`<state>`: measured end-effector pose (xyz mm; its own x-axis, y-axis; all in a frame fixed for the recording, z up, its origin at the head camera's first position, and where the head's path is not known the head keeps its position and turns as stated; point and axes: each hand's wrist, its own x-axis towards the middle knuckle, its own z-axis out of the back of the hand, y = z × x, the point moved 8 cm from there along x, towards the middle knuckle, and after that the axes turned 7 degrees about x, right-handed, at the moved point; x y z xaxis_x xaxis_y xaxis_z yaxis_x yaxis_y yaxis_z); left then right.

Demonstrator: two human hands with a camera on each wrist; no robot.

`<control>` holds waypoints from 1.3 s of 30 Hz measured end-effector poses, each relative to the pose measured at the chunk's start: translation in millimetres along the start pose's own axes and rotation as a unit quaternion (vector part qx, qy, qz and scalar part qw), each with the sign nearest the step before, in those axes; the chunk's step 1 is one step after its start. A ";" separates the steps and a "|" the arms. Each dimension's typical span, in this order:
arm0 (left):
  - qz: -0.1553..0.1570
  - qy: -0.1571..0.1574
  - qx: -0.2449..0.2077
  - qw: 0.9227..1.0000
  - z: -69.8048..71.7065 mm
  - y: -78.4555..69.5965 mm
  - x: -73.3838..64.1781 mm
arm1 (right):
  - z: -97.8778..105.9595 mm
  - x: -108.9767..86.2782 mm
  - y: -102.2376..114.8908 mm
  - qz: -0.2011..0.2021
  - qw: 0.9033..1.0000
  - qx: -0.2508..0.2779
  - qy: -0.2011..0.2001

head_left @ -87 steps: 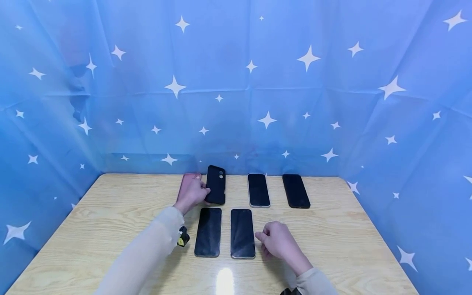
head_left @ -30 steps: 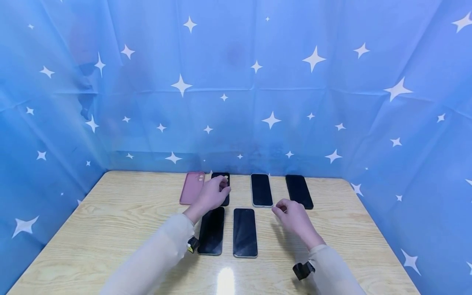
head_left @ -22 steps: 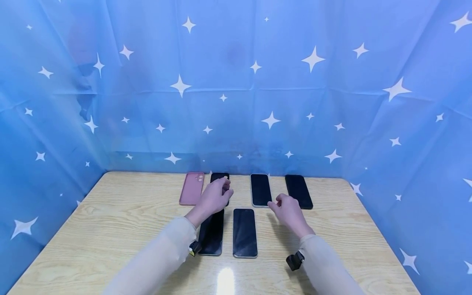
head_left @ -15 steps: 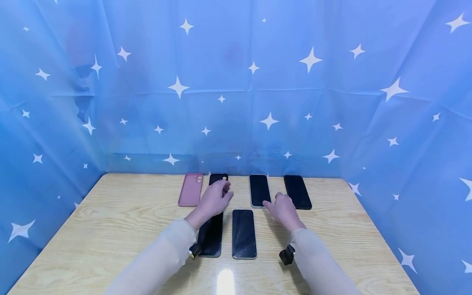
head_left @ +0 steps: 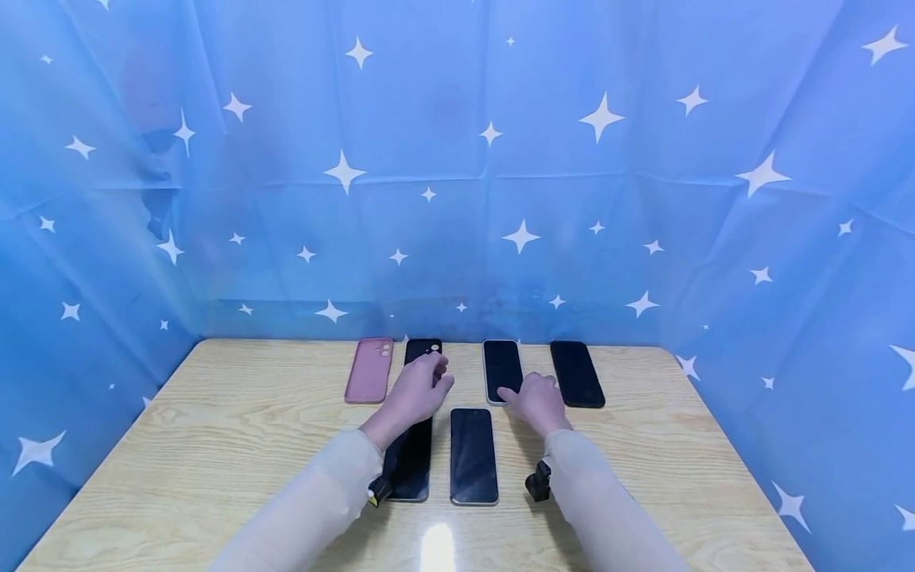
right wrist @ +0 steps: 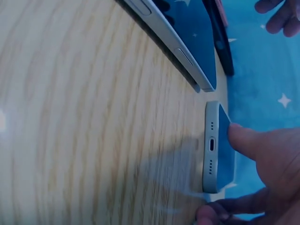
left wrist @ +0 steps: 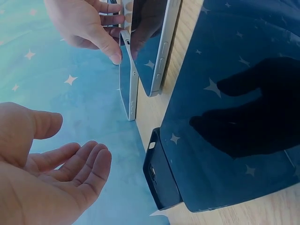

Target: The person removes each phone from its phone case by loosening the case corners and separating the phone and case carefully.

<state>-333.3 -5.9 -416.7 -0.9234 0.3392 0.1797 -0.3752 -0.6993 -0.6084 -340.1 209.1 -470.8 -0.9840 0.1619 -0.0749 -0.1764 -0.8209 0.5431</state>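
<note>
My left hand [head_left: 416,391] hovers with loosely bent fingers over the black phone case [head_left: 422,346], covering much of it. It holds nothing; the left wrist view shows its palm and spread thumb. My right hand [head_left: 538,399] is at the near end of the phone with a pale rim [head_left: 503,367]. In the right wrist view its thumb [right wrist: 243,139] lies over that phone's screen edge, and the other fingers [right wrist: 239,206] are down beside the phone. The pink phone case [head_left: 368,372] lies left of the black one.
Two dark-screened phones lie nearer on the wooden table: a left one [head_left: 411,469], partly under my left forearm, and a right one [head_left: 473,457]. A black phone [head_left: 577,373] lies at the back right. A blue star-patterned curtain [head_left: 457,238] stands behind the table.
My left hand has put down the black case beside the pink one, let go and stayed above it. My right hand has moved forward, then left, to the pale-rimmed phone.
</note>
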 end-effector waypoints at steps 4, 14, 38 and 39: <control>-0.003 0.003 0.005 1.000 0.1 -0.6 -0.7 | -2.9 2.8 -0.2 -0.014 1.000 -0.009 -0.004; 0.001 0.007 0.017 1.000 -9.1 0.1 3.1 | -6.0 5.7 0.2 -0.040 0.999 0.014 0.004; -0.001 -0.004 0.037 0.999 -12.6 5.4 7.4 | -5.6 12.0 -3.2 -0.085 0.993 0.053 0.068; -0.001 -0.004 0.035 0.999 -12.0 5.8 7.4 | -4.4 11.6 -3.5 -0.084 0.993 0.058 0.063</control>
<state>-341.4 0.2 -428.1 -0.9231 0.3356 0.1877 -0.3817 -0.7406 -0.5529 -351.0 211.5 -477.2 -0.9378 0.2144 -0.2730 -0.3407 -0.7192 0.6056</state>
